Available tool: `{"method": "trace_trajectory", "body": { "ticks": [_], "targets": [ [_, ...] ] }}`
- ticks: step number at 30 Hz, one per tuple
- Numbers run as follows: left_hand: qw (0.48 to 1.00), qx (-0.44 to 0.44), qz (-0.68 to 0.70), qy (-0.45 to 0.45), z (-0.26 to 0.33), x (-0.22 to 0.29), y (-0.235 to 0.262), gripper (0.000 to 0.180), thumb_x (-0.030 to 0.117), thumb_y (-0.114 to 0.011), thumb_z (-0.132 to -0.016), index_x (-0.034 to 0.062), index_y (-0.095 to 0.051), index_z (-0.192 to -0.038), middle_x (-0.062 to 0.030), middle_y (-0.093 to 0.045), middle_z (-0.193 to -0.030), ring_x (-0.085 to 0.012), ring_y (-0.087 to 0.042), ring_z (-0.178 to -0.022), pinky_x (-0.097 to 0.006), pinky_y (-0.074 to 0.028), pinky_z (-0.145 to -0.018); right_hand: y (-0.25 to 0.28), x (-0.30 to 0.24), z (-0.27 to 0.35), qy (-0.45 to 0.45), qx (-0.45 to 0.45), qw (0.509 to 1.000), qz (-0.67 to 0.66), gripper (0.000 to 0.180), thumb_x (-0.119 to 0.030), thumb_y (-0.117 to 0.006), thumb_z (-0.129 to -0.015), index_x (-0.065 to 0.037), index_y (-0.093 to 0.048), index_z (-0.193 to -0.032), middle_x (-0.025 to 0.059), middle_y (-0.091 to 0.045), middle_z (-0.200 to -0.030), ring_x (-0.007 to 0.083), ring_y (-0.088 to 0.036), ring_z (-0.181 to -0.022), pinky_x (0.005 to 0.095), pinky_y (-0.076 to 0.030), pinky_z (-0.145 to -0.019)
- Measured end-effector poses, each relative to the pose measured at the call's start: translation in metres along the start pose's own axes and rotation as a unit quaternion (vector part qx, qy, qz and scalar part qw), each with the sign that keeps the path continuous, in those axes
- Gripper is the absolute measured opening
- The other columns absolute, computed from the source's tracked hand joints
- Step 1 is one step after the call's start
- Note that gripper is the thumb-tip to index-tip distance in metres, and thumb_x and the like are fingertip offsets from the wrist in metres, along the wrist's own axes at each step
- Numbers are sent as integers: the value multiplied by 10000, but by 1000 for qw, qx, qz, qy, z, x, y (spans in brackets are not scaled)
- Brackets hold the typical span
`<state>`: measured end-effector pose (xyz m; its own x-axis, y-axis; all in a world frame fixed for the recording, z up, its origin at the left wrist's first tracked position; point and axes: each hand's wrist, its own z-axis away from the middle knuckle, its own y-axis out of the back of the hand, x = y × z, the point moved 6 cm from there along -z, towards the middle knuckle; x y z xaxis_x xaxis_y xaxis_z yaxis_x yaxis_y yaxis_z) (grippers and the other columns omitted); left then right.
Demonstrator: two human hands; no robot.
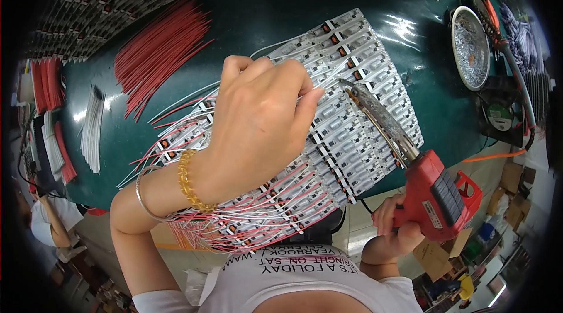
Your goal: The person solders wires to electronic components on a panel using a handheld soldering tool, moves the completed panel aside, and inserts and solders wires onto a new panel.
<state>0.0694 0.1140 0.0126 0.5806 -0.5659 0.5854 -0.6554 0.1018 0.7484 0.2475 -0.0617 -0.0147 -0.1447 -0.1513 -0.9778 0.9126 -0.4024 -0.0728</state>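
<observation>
Far left edge: stacks of red and white wire bundles (50,119) crowd the rim of the green table (264,2); another person's sleeve (50,222) shows below them.
White wires: a loose bunch of white wires (92,128) lies on the table just right of those stacks.
Red wires: a fan of red wires (155,52) lies at upper left, well apart from the hands, with bare table around it.
Left hand: the left hand (258,116) hovers over the boards with fingers curled, thumb and forefinger pinching a thin white wire (328,78) near the iron's tip.
Boards: a panel of white circuit strips (358,114) lies slantwise mid-table, red and white leads trailing off its lower left over the near table edge.
Soldering iron: the red soldering gun (437,193) points up-left, its tip over the panel beside the pinched wire.
Right hand: the right hand (393,225) is closed around the gun's handle, off the table's near edge.
Dish: a round metal dish (470,46) at upper right holds silvery solder scraps.
Fan: a small black fan (498,116) stands just below the dish, near the right edge.
Open room: bare green table lies above the panel, between the red wires and the dish.
</observation>
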Motion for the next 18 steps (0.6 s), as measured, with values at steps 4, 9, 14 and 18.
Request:
{"method": "trace_trajectory", "body": {
  "ticks": [4, 9, 14, 18],
  "targets": [
    [1000, 8, -4, -7, 1, -2, 1, 143, 62, -677, -762, 57, -550, -698, -23, -541, -625, -181, -499, -579, -316, -345, -696, -3, -4, 2, 17, 3, 999, 33, 730, -600, -615, -768, 39, -443, -1077, -8, -428, -458, 95, -398, -363, 240, -356, -384],
    [1000, 8, -10, -20, 1, 0, 0, 156, 76, -660, -763, 66, -512, -713, -35, -524, -615, -224, -504, -608, -361, -354, -692, -1, -8, 1, 51, 11, 999, 7, 779, -589, -615, -776, 69, -420, -1145, -5, -423, -446, 96, -397, -354, 238, -356, -380],
    [1000, 8, -12, -20, 2, 0, -1, 154, 81, -659, -765, 66, -514, -715, -37, -528, -614, -225, -505, -608, -361, -353, -691, -1, -5, 1, 15, 39, 999, -35, 879, -612, -677, -692, 107, -445, -1141, -12, -448, -477, 77, -400, -374, 215, -307, -368],
    [1000, 9, -16, -20, 2, -1, -1, 153, 92, -658, -771, 65, -519, -712, -40, -544, -621, -227, -511, -612, -361, -351, -690, 1, -3, 3, 36, 6, 999, -27, 829, -604, -593, -783, 89, -387, -1188, -7, -418, -448, 90, -393, -354, 219, -347, -381]
  ]
}}
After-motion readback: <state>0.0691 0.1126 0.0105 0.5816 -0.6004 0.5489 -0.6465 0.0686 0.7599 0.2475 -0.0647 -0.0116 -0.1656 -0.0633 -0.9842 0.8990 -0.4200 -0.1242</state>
